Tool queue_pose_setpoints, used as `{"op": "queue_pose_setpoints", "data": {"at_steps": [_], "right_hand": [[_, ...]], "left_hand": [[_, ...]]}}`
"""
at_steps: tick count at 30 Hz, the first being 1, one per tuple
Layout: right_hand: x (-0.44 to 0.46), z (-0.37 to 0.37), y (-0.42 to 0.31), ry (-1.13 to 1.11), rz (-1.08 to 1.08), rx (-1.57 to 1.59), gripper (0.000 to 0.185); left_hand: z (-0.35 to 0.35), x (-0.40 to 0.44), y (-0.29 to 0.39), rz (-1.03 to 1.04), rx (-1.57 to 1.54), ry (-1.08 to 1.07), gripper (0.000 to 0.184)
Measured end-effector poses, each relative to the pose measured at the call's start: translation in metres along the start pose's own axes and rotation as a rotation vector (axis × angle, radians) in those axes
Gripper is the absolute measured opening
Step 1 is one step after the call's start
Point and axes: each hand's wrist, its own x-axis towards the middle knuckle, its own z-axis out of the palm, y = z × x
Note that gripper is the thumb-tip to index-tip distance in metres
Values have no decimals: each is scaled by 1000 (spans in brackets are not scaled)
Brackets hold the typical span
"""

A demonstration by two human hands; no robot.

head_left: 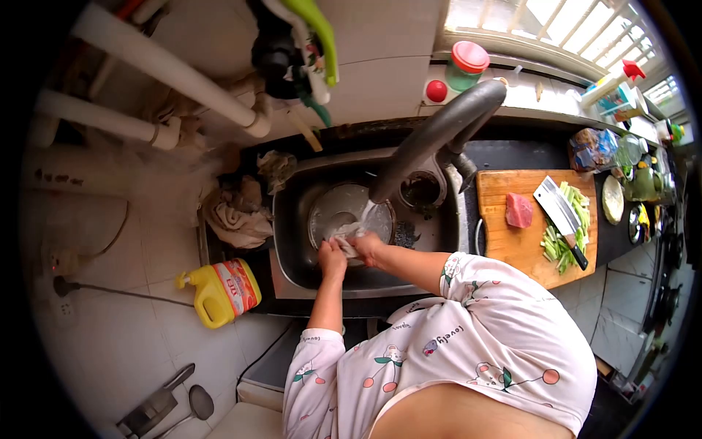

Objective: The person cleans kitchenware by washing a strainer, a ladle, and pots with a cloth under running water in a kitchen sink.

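Both hands are over the sink (292,289), under the water running from the dark tap (439,135). My left hand (333,258) is closed on one end of a wet, whitish cloth (346,240). Fingers of my right hand (368,247) are wrapped round the other side of the cloth, close to the stream. Below the hands, a round metal basin (330,201) with water in it sits in the sink. The fingertips are partly hidden by the cloth.
Right of the sink, a wooden cutting board (501,183) bears a piece of raw meat (519,211), chopped green vegetables (578,199) and a cleaver (557,211). A strainer (423,192) sits in the sink's right corner. To the left are rags (238,216) and a yellow jug (225,293).
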Motion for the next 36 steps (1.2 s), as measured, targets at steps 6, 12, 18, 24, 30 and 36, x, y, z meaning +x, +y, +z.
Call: {"op": "queue_pose_setpoints", "data": {"at_steps": [6,12,18,24,30,36], "right_hand": [[-27,-31,-21,208,-245,-359,61],[-67,-20,-13,-100,-157,-685,74],[-106,-26,-3,-196,-408,-891,19],[-101,-79,-11,-243,-574,-1219,19],[-116,-93,-46,-274,-271,-1011,18],[-77,-98,-39,-315,-292,-775,18]], "left_hand": [[-36,-31,78,-299,-84,-79,26],[-40,-8,45,-560,-890,-156,53],[-14,2,55,-656,-940,-93,50],[-9,-12,57,268,310,79,27],[10,0,57,326,588,5,24],[40,-5,47,-306,-1023,-61,28]]}}
